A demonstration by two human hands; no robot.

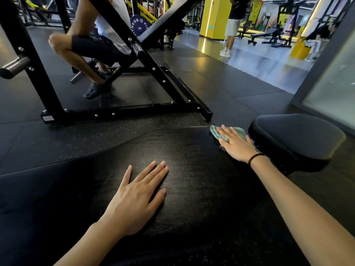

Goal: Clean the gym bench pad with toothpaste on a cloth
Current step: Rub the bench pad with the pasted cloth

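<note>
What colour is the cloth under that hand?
Pale teal green; the cloth lies under the right hand in the head view.

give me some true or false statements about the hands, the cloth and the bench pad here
1. The right hand presses the green cloth with straight fingers onto the bench pad. True.
2. The left hand grips a toothpaste tube. False: it rests flat on the pad and holds nothing; no tube is in view.
3. The cloth lies at the pad's far end, beside the smaller pad. True.
4. The right wrist is bare. False: a black band circles it.
</note>
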